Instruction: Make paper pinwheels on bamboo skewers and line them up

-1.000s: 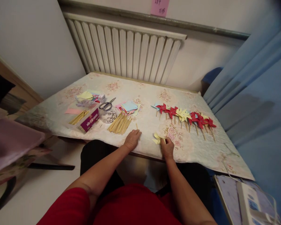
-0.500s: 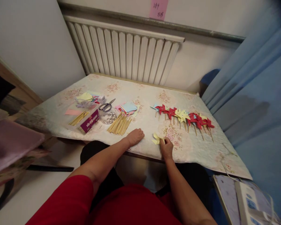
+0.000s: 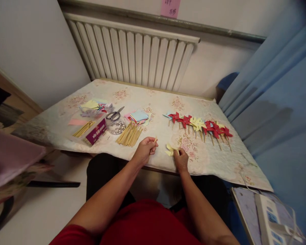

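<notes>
My right hand [image 3: 181, 159] pinches a pale yellow paper pinwheel [image 3: 169, 149] at its right side, close above the tablecloth near the front edge. My left hand [image 3: 146, 149] is raised a little to the left of it, fingers closed on a small yellow strip [image 3: 155, 139] whose tip sticks up. Too little of that strip shows to tell what it is. Bamboo sticks [image 3: 129, 134] lie side by side in a pile left of my left hand. Behind them is a stack of coloured paper squares [image 3: 139, 116].
Finished pinwheels [image 3: 198, 124] in red, yellow and blue lie in a row at right. At left are scissors [image 3: 114, 115], a round clear tub of small metal pieces [image 3: 116, 126], and a purple-labelled box [image 3: 96, 132] with sticks. A power strip [image 3: 268, 217] rests at lower right.
My left hand has lifted off the tablecloth and turned, its fingers now pinching the small yellow strip. My right hand keeps its hold on the pinwheel in nearly the same place.
</notes>
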Action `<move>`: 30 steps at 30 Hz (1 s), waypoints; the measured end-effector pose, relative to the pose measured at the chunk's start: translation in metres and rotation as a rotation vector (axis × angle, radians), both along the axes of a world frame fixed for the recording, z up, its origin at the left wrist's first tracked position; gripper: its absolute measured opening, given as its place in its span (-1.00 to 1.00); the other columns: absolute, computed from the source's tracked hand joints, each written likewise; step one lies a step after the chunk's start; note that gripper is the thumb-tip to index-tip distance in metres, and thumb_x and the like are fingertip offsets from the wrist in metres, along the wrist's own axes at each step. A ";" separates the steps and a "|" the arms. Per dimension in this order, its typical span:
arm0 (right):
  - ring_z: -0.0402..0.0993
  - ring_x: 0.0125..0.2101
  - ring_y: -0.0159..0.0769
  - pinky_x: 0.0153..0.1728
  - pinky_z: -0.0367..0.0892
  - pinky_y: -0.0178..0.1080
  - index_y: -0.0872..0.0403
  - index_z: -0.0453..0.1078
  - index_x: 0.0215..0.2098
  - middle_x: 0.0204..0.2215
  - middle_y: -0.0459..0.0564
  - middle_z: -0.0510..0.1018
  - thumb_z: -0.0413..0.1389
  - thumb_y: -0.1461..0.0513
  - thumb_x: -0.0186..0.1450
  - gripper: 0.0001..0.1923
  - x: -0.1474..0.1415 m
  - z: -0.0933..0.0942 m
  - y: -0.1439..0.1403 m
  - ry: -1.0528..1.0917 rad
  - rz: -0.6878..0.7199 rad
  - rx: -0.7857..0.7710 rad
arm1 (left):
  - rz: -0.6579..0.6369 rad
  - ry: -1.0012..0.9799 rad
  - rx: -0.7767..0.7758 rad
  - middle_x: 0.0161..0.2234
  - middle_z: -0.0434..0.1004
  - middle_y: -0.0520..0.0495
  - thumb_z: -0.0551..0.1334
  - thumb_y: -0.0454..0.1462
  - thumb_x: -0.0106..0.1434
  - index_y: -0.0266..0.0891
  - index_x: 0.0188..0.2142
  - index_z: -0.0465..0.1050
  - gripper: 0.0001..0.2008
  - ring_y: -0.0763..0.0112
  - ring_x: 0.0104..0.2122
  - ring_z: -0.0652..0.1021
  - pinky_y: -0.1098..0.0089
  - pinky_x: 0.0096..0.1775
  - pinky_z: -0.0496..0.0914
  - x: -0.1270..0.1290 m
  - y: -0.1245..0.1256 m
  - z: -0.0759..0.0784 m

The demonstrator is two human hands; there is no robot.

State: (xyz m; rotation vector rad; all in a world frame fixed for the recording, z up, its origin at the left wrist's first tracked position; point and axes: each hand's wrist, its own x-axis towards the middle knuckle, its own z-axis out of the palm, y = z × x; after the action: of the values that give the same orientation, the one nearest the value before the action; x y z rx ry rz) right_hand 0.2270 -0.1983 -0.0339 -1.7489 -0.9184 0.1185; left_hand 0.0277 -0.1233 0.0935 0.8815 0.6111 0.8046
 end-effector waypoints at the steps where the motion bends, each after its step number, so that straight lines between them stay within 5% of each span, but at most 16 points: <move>1: 0.36 -0.42 -0.28 -0.33 0.24 -0.28 0.11 0.43 -0.43 -0.49 -0.06 0.50 0.04 0.14 0.15 -0.79 0.000 0.000 0.000 -0.004 -0.001 0.002 | -0.009 -0.015 -0.014 -0.50 0.39 0.05 0.29 -0.31 0.00 -0.29 -0.34 0.32 -0.78 0.70 -0.67 0.22 0.57 -0.63 -0.08 -0.002 -0.003 0.006; 6: 0.34 -0.44 -0.29 -0.34 0.23 -0.28 0.11 0.43 -0.44 -0.50 -0.06 0.50 0.04 0.15 0.14 -0.79 -0.001 0.003 -0.001 -0.002 -0.006 -0.023 | 0.031 -0.027 -0.009 -0.54 0.37 0.08 0.31 -0.25 0.03 -0.27 -0.34 0.33 -0.78 0.70 -0.69 0.19 0.57 -0.65 -0.10 -0.004 -0.014 0.017; 17: 0.35 -0.44 -0.30 -0.34 0.23 -0.28 0.12 0.44 -0.43 -0.51 -0.06 0.49 0.04 0.15 0.13 -0.79 -0.002 0.004 0.000 0.008 -0.014 -0.021 | 0.069 -0.017 -0.026 -0.56 0.36 0.09 0.32 -0.23 0.04 -0.27 -0.42 0.29 -0.78 0.70 -0.69 0.20 0.57 -0.65 -0.07 -0.004 -0.020 0.021; 30: 0.35 -0.43 -0.28 -0.33 0.23 -0.27 0.10 0.43 -0.43 -0.49 -0.06 0.50 0.04 0.14 0.14 -0.79 -0.001 0.003 0.000 0.007 -0.006 -0.026 | 0.014 -0.043 -0.034 -0.64 0.17 0.18 0.29 -0.17 0.11 -0.25 -0.29 0.35 -0.76 0.72 -0.72 0.05 0.56 -0.66 -0.14 -0.007 -0.023 0.020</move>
State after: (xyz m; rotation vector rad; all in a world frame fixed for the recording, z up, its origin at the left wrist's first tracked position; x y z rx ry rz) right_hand 0.2256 -0.1987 -0.0307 -1.7744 -0.9101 0.1335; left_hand 0.0202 -0.1463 0.1134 0.8280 0.5926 0.8215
